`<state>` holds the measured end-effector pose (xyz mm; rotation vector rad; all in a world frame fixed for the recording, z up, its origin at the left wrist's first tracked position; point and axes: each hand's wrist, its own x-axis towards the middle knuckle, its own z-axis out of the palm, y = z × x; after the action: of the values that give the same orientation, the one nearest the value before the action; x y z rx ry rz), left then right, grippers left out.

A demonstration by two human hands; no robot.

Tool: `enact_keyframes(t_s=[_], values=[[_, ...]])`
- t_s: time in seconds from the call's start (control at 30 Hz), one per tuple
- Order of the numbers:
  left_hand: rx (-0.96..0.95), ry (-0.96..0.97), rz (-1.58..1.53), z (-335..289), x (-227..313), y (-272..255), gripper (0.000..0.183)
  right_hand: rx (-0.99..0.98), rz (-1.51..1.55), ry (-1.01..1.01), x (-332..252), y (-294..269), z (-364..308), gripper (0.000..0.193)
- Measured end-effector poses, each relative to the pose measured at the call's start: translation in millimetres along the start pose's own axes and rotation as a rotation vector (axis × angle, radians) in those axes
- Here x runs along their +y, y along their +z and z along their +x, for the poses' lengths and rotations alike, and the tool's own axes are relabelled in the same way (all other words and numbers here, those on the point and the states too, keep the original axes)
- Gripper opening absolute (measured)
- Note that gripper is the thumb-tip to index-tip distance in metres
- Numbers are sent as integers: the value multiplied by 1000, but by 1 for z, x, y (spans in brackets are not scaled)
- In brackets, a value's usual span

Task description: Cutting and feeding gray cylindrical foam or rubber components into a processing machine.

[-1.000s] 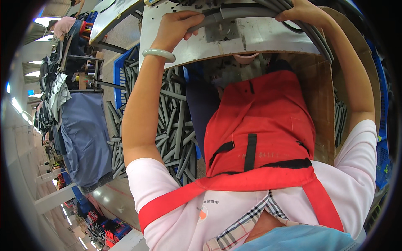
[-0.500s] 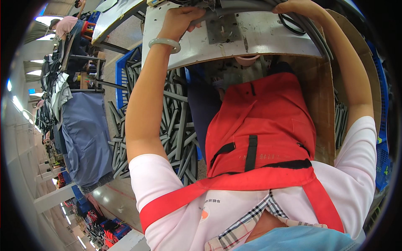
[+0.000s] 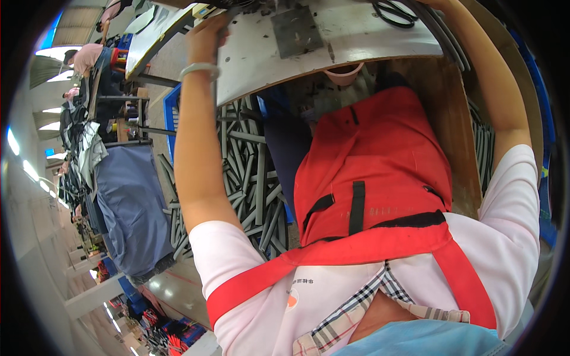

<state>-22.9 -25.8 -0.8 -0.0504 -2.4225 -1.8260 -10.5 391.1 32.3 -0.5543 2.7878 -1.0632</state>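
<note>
My left hand (image 3: 208,37) is at the left end of the white worktable (image 3: 362,38), blurred, with its fingers curled. A narrow grey edge runs down beside its wrist; I cannot make out whether that is something it holds. My right hand (image 3: 438,3) is cut off by the top of the picture, its fingers hidden. It is nearest to several grey foam-like strips (image 3: 448,41) that hang over the table's right end. Black-handled scissors (image 3: 395,14) lie on the table, left of that hand. A dark square plate (image 3: 297,32) is set in the tabletop.
A heap of cut grey strips (image 3: 252,172) lies below the table at left, by a blue crate (image 3: 171,110). Cardboard (image 3: 442,124) stands at the right of my red apron (image 3: 374,154). Farther left are a blue-grey cloth cover (image 3: 130,202) and a person at work (image 3: 89,59).
My left hand has moved left, away from the long grey strip it gripped on the table. My right hand has gone up, mostly out of view. The scissors now show more fully.
</note>
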Motion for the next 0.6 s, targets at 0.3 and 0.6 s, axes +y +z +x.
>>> enact_keyframes(t_s=[0.3,0.6], values=[[131,-43,326,-61,-110,-50,29,630,796,193,122,-52,-163,30],[323,133,424,-82,-107,-16,35,446,1322,889,245,170,-341,49]])
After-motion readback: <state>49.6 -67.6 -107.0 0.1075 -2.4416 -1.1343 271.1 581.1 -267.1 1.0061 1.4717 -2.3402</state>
